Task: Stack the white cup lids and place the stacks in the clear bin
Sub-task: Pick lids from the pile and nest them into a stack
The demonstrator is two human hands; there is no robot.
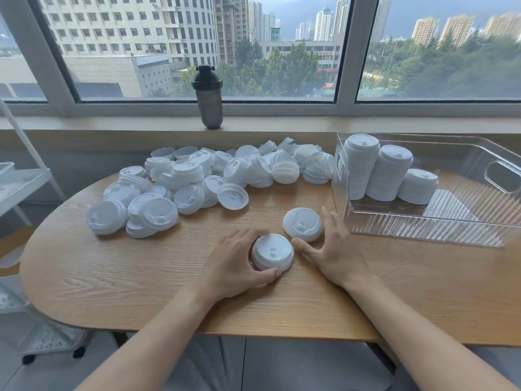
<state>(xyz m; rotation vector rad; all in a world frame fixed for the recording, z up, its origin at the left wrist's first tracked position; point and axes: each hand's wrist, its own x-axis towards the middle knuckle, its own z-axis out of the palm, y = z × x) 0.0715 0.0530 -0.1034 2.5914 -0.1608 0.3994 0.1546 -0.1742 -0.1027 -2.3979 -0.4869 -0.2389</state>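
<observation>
Left hand [234, 263] on the wooden worktop [141, 277], grip curled round a short stack of white lids [272, 252]: fingers on its far-left edge, thumb at its near edge. Stack upright, flat on the worktop, near the front centre. Right hand [332, 249] just right of that stack, grip wide, fingers straight, holding nothing; thumb tip close beside the stack, fingers lying along the right edge of a single lid [302, 224]. That lid flat on the worktop, just behind and right of the held stack, between it and the clear bin [423, 235]. Bin on the right part of the worktop, three upright lid stacks [389, 173] in its back-left corner, tallest at the left, shortest at the right. Big loose pile of lids [197, 182] across the back-left and centre of the worktop, some flat, some tilted or nested. Dark shaker bottle [210, 100] upright on the windowsill behind the pile. White rack [25, 187] at the left edge of view.
</observation>
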